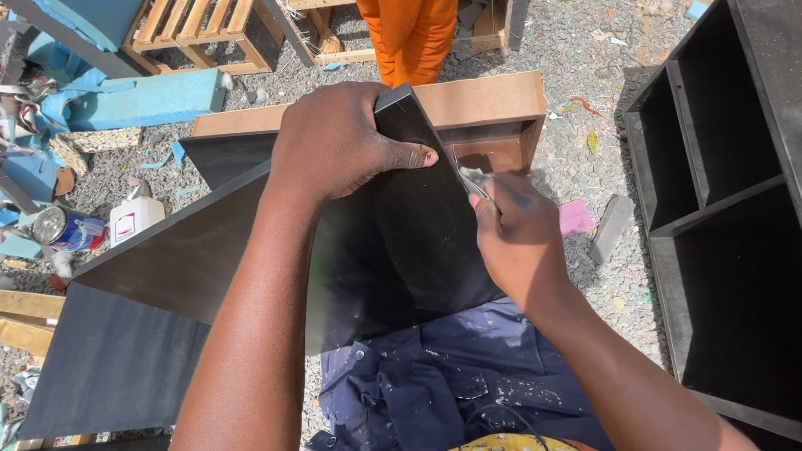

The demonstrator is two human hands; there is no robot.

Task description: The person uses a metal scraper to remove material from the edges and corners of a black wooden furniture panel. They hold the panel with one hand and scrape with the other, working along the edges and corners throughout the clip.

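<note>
My left hand [336, 143] is clamped over the top corner of the black panel [393, 244], fingers wrapped round the edge, thumb lying along it; that's the steadying grip. My right hand [517, 239] is closed round a thin metal blade [472, 186], looks like a scraper or knife, can't tell which; its tip touches the panel's right edge just below the left thumb. The panel stands tilted, lower end resting against my lap on the blue paint-flecked overalls [442, 384], upper corner up near the brown wooden box [495, 115] behind it.

My read on the step: working the blade along that edge, trimming or scraping the black facing; the contact point sits near the top, so most of the edge below looks yet to be covered.

Next move, as I judge it: draw the blade down the edge at a shallow angle with the panel held firm; the left thumb is just beside the tip, so any stroke should run away from it.

Around: a second black board [153, 261] leans off to the left; a black shelf unit [729, 196] lies on the gravel [591, 59] to the right; white bottle [136, 217] and tin [63, 230] at left, near blue foam scraps [139, 99]; someone in orange trousers [409, 25] stands beyond by wooden pallets [203, 28].
</note>
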